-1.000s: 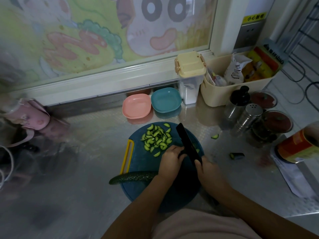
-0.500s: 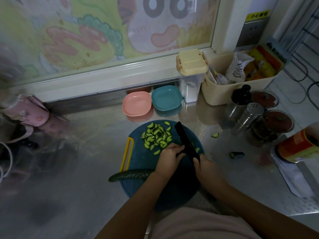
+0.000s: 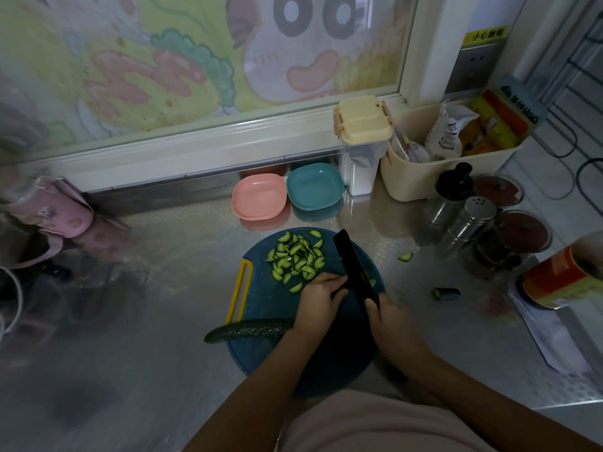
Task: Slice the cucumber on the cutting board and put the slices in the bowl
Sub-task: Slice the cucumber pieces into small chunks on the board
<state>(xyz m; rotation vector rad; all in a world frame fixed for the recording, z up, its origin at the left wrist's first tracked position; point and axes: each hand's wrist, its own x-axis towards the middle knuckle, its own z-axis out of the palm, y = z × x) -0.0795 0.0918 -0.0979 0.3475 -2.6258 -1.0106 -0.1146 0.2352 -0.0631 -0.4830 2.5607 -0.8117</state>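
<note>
A round dark blue cutting board with a yellow handle lies on the steel counter. A pile of green cucumber slices sits at its far side. My right hand grips the handle of a black knife, blade pointing away. My left hand is curled beside the blade, holding a cucumber piece that it hides. Another cucumber piece lies across the board's near left edge. A pink bowl and a teal bowl stand empty behind the board.
Stray cucumber bits and a cucumber end lie on the counter to the right. Spice jars and shakers, an orange can, a cream basket and a lidded container crowd the right. Pink items sit far left.
Both hands and the knife have hardly shifted on the board. The view has tilted slightly.
</note>
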